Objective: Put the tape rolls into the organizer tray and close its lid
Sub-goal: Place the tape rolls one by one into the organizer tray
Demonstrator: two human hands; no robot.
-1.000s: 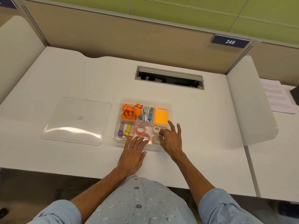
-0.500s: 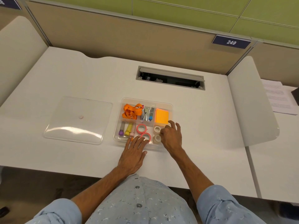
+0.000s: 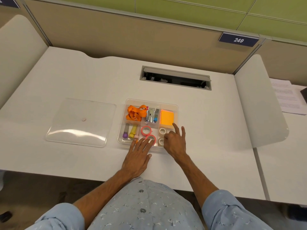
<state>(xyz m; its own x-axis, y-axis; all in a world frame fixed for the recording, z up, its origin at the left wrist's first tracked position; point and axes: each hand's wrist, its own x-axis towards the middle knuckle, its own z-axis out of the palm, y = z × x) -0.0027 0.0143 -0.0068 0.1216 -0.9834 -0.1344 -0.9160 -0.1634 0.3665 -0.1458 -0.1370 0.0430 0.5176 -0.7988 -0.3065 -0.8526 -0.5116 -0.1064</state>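
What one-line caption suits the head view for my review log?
Both hands, left hand and right hand, rest at the clear plastic organizer tray holding pink and white tape rolls; its transparent lid lies alongside.

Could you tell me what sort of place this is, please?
Most likely an office cubicle: a white desk walled by partitions, a number plate reading 249, and a cable hatch set into the desk.

1. The right hand [image 3: 174,143], half closed over the white tape rolls [image 3: 162,136] a moment ago, now has its index finger stretched toward the orange sticky notes [image 3: 167,117].
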